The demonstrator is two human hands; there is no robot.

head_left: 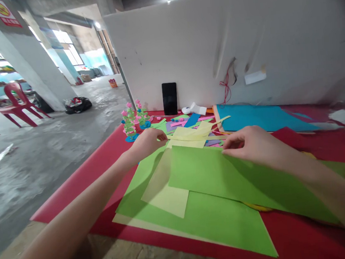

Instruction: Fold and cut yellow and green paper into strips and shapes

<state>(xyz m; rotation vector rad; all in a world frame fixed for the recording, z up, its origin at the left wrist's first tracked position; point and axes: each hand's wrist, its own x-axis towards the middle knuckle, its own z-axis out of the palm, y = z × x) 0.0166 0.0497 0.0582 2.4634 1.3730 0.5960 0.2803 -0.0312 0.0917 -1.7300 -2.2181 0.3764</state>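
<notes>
Narrow pale-yellow paper strips (191, 138) lie crosswise above the red-covered surface (86, 177), their long axis running left to right, one free end angling up and away to the right. The left hand (149, 142) pinches their left ends between thumb and fingers. The right hand (249, 143) has its fingertips together at the far edge of a long bright-green paper sheet (206, 171) slanting toward the lower right; what it pinches, I cannot tell
</notes>
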